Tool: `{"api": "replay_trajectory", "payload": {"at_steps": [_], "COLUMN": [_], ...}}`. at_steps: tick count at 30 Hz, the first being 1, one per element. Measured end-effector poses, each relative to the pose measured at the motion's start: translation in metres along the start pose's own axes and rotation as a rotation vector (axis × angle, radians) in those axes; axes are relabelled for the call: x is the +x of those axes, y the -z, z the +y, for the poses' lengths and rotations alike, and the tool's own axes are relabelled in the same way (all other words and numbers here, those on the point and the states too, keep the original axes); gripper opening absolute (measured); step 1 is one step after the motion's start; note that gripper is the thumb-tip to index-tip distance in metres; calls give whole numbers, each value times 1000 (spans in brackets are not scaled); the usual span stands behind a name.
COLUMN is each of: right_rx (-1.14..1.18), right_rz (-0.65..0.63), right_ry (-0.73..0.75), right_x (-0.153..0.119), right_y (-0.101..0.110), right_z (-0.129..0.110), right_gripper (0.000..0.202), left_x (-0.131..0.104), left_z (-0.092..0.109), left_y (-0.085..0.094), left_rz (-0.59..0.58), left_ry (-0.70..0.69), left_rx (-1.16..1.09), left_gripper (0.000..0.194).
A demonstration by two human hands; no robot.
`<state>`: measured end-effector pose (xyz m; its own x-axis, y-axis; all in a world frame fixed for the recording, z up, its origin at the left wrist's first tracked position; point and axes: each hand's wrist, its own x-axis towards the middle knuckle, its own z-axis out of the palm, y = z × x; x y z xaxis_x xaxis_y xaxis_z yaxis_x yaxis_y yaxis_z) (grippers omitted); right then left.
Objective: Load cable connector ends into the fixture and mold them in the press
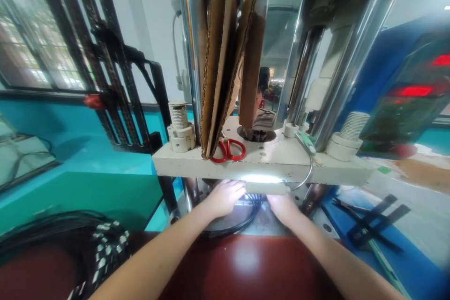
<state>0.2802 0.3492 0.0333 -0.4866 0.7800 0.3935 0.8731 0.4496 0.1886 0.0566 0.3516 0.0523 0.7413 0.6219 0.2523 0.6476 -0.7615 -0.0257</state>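
Observation:
Both of my hands reach under the cream upper plate of a press (211,167). My left hand (227,198) is bent inward, its fingers close together and their tips by a small lit work lamp (267,188). Whatever those fingertips hold is hidden. My right hand (283,208) is on the other side, its fingers covered by the lamp. Between the hands, thin black cables (251,218) curve over the metal lower bed (270,228) and toward the front left. Glare blurs the spot where the fingers meet the work.
Red-handled scissors (236,149) and upright cardboard sheets (220,65) are on the upper plate. A bundle of black cables with pale ends (105,248) lies at left. Dark tools (372,225) rest on a blue surface at right. Steel columns (191,33) flank the work.

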Motion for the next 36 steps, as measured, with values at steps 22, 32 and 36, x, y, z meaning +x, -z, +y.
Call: {"api": "replay_trajectory", "payload": {"at_steps": [22, 32, 36], "right_rx": [-8, 6, 41], "right_rz": [30, -59, -101], "right_ry": [25, -17, -16], "right_x": [4, 11, 3], "right_y": [-3, -14, -3], "right_z": [-3, 0, -3], "right_gripper": [30, 34, 34], "left_x": [16, 7, 18], "left_z": [5, -3, 7], "left_y": [-14, -26, -16], "left_rz": [33, 59, 57], "left_ry": [-5, 39, 52], "left_rx": [-21, -49, -88], "left_gripper": [46, 57, 46]}}
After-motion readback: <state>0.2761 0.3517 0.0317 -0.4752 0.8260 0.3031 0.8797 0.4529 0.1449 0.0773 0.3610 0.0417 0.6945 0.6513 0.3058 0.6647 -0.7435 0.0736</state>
